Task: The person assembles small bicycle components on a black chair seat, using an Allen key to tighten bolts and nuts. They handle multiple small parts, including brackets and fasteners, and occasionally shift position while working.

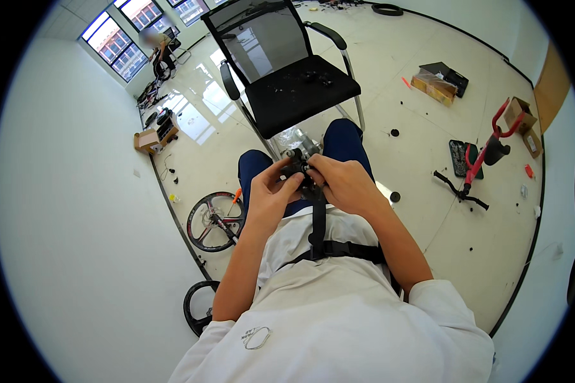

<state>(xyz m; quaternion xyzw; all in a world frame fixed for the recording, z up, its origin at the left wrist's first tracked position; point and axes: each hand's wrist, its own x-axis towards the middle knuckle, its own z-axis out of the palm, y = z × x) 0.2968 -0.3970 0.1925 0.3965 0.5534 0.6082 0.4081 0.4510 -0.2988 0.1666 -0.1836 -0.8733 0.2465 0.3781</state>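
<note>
My left hand and my right hand meet above my lap, between my knees. Both are closed on a small black mechanical part with metal bits; its exact kind is hidden by the fingers. The left thumb and fingers pinch it from one side, while the right fingers grip its other side. Just beyond the hands, a clear plastic bag with silvery contents shows between my legs. A black mesh-backed chair faces me, with small black parts on its seat.
At left on the floor lie a spoked wheel, an orange-handled screwdriver and an open cardboard box. On the right are a pink bike frame, a tool case and a yellow carton. Another person sits near the windows.
</note>
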